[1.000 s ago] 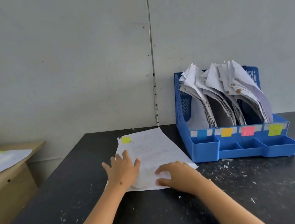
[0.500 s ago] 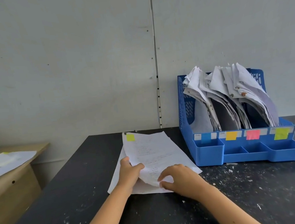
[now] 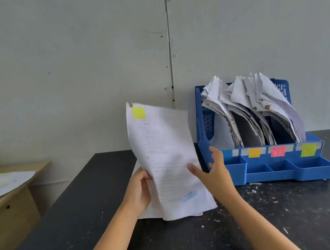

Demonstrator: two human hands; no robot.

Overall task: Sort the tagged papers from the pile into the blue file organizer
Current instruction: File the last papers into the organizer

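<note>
We take the blue plastic file organizer (image 3: 269, 166) as our landmark; it stands on the dark speckled tabletop (image 3: 195, 241), back to the grey wall.

Just left of the organizer, we see a white handwritten sheet w/ a yellow sticky tag (image 3: 164, 158) held up nearly upright, tag at its top left corner. The writing is too faint to read; a blue stamp near the bottom is blurred. Our left hand (image 3: 140, 190) grips the sheet's left edge, thumb on the front, the other fingers hidden behind the paper. Our right hand (image 3: 213, 173) sits betw. sheet and organizer, fingers spread and loosely straight, thumb at the sheet's right edge; we can't tell if it actually touches the paper.

Under the lifted sheet, also left of the organizer, the rest of the white paper pile (image 3: 147, 212) lies flat, mostly covered, so its thickness is unclear.

Inside the organizer, bent white papers (image 3: 251, 110) fill the upright slots; dividers are hidden. Its front rail carries blue, orange, pink and yellow-green labels.

Far left of the organizer, a wooden side desk (image 3: 10, 208) w/ loose papers is cut off by the frame edge.
</note>
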